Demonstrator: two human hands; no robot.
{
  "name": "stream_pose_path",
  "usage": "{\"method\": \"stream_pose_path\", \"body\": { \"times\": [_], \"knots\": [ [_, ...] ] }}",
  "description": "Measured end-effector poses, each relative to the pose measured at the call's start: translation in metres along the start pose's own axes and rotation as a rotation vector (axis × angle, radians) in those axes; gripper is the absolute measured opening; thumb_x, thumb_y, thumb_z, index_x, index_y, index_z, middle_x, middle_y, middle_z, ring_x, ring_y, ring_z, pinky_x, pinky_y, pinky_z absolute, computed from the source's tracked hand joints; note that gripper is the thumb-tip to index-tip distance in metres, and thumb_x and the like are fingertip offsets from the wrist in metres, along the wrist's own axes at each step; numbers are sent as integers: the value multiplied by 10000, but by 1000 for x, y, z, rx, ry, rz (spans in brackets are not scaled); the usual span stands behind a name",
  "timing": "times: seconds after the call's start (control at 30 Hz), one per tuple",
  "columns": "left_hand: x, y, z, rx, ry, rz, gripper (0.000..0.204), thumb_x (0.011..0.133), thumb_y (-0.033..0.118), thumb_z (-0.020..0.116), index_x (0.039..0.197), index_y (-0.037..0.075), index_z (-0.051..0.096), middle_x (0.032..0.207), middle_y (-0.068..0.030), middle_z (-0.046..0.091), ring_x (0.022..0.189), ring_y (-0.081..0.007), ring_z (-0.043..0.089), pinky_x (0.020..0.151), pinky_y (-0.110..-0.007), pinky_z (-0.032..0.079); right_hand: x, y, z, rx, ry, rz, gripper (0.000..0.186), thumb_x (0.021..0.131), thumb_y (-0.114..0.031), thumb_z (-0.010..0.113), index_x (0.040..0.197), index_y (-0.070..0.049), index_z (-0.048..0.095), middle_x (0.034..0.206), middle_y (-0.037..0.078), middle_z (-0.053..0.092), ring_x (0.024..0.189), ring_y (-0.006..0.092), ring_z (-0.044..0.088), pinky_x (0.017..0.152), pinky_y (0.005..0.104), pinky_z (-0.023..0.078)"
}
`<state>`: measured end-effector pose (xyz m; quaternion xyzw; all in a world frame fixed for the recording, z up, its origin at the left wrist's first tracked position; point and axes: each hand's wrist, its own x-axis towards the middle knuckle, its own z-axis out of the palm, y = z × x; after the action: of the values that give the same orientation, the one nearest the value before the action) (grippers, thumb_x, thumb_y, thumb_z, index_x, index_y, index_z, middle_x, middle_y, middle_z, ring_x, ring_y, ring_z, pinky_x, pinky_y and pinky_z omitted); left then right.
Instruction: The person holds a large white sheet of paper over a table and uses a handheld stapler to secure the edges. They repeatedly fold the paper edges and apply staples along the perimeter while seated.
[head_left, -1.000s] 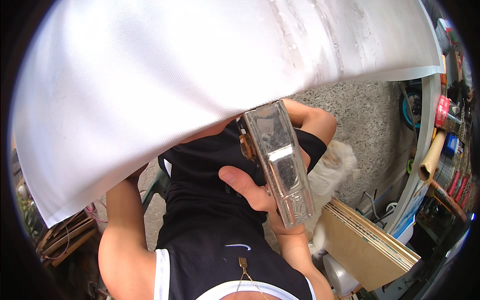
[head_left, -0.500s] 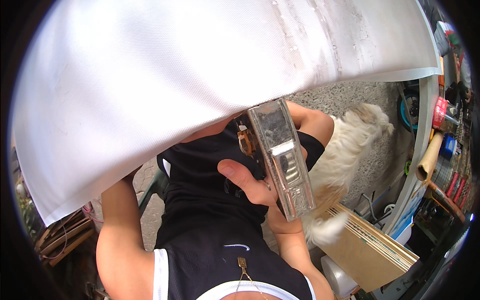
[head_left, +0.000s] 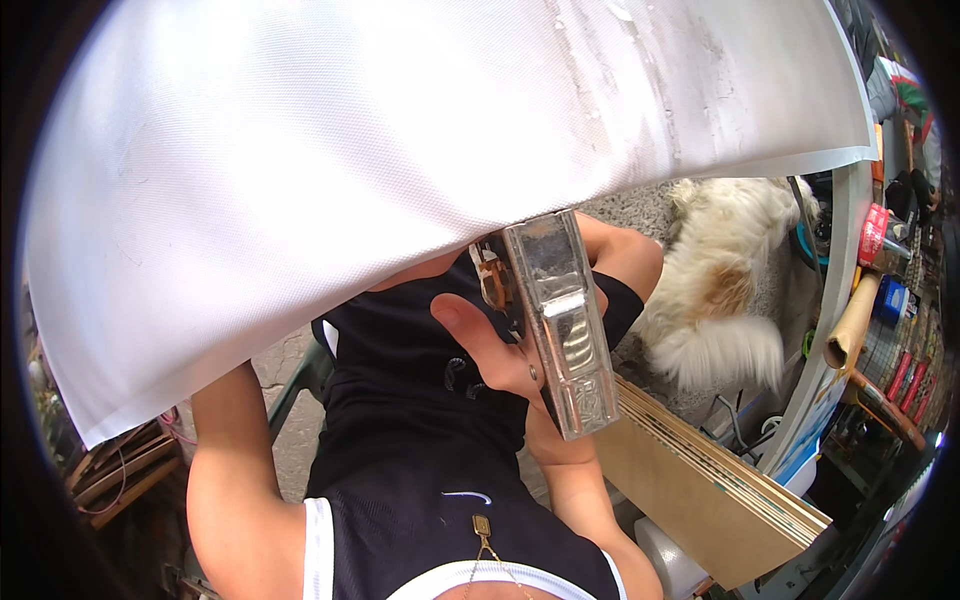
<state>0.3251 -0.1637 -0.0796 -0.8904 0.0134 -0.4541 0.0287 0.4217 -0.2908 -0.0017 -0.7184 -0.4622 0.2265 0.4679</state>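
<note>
A boxy, shiny metal tool (head_left: 566, 325) is clasped in the right hand (head_left: 508, 366); the left hand, hidden by textured white sheeting (head_left: 380, 110) at twelve o'clock, cannot be judged.

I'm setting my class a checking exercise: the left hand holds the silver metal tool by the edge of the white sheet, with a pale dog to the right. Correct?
Wrong hand: the head view shows the right hand holding the silver metal tool by the edge of the white sheet, with a pale dog to the right.
</note>
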Motion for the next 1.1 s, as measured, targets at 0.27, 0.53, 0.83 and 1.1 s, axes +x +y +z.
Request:
{"method": "stream_pose_path", "body": {
  "times": [0.27, 0.53, 0.83, 1.1],
  "knots": [
    [1, 1, 0, 6, 8, -6, 187, 844, 152, 553, 1010, 88, 612, 961, -27, 627, 862, -123, 584, 762, -269, 462, 9, -1, 5, -139, 83, -134, 234, 591, -190, 764, 653, -26, 610, 516, 27, 553, 437, 90, 513, 433, 210, 402],
    [1, 0, 4, 2, 39, -13, 179, 843, 128, 555, 1005, 76, 611, 955, -37, 628, 855, -127, 584, 758, -274, 463, -2, 11, 4, -91, 68, 13, 169, 621, -112, 738, 635, -13, 602, 487, 7, 533, 442, 64, 490, 447, 204, 394],
    [12, -1, 6, -126, 99, -115, 169, 842, 101, 558, 999, 63, 610, 949, -47, 629, 848, -132, 584, 753, -280, 463, -94, 94, 7, 331, 189, -113, 498, 754, 19, 588, 1216, -28, 407, 897, 131, 535, 825, 192, 522, 764, 351, 446],
    [40, 44, -4, -1305, 412, -1033, 99, 823, 36, 583, 903, 28, 640, 856, -57, 647, 771, -113, 589, 716, -270, 462, -95, 75, -35, 708, 423, 125, 197, 778, -23, 628, 938, -9, 514, 809, 48, 559, 718, 132, 555, 682, 264, 465]
  ]
}}
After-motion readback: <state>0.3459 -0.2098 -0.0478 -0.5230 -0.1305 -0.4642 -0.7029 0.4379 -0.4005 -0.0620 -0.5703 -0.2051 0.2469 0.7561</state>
